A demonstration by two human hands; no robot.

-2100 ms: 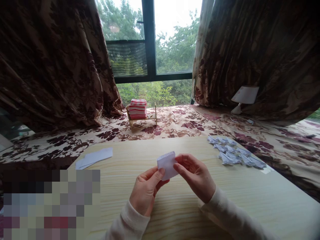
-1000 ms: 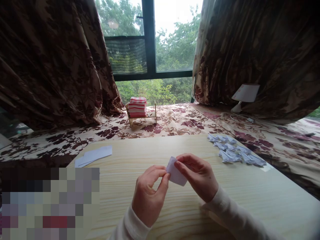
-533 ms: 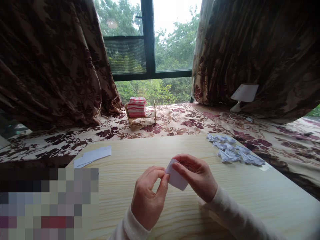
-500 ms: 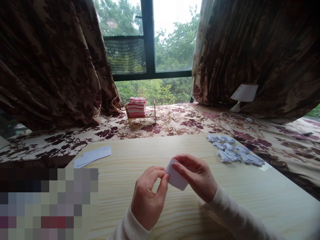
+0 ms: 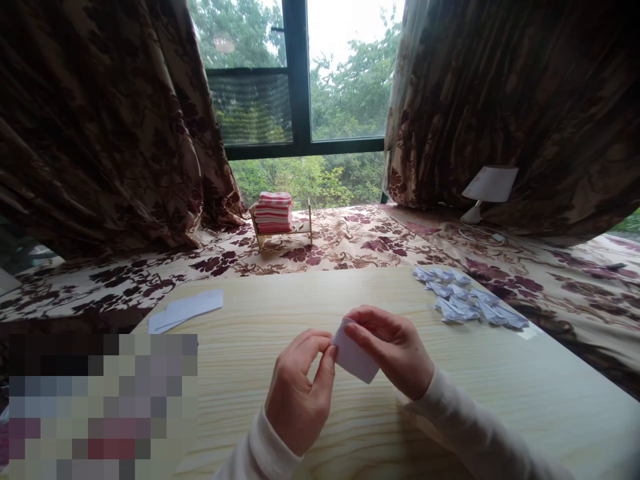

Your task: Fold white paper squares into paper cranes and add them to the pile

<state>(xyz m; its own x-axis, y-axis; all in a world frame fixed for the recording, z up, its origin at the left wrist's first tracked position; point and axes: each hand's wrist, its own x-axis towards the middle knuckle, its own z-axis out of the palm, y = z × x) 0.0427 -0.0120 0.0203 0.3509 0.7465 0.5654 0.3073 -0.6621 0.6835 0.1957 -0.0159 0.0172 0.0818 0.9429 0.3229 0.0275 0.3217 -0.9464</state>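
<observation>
A small folded piece of white paper (image 5: 356, 360) is held up over the wooden table between my two hands. My left hand (image 5: 303, 383) pinches its left edge between thumb and fingertips. Around its upper right side my right hand (image 5: 393, 343) is closed, thumb on the near face and fingers behind, so part of the paper is hidden. At the table's far left lie several flat white paper strips (image 5: 193, 308), overlapping. Several folded white paper pieces (image 5: 457, 303) with pointed corners are grouped at the far right.
The pale wood-grain table (image 5: 280, 303) meets a flower-patterned cloth (image 5: 350, 247). On that cloth stand a small rack (image 5: 283, 233) with folded red-and-white striped cloths (image 5: 274, 212) and a white lamp (image 5: 490, 183) with a cord. A blurred block covers the lower left.
Both hands stay almost in place with the same grip. The paper's lower corner has shifted very slightly down and right. The view has tilted a little.
</observation>
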